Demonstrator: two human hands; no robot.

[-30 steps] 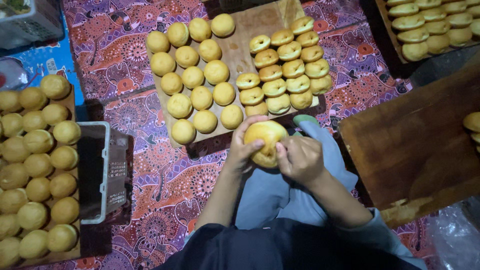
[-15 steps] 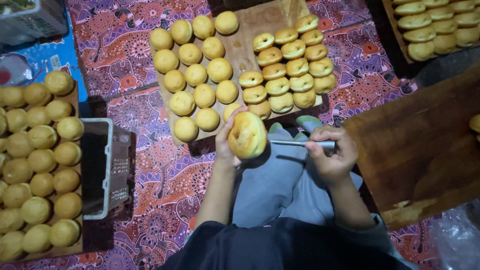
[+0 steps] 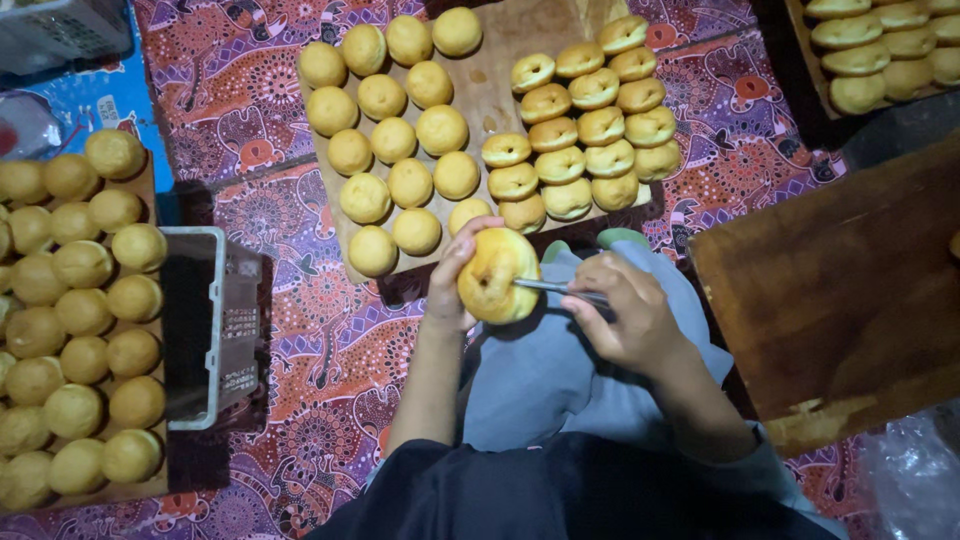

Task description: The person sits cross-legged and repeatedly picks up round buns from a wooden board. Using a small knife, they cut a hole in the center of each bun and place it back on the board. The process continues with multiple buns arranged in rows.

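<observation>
Bun [image 3: 497,275] clamped in left hand [image 3: 450,285] — right hand [image 3: 625,315] grips the knife [image 3: 560,288], mid-slit; split buns [image 3: 585,130] done, whole buns [image 3: 400,130] left.

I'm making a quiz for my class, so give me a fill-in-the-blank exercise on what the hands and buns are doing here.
1. The left hand holds a round golden ____.
2. The right hand pushes a thin ____ tool into the bun's side.
3. Beyond the hands, the wooden board carries plain buns on its ____ half and split buns on the other.

Missing words: bun; metal; left
</observation>
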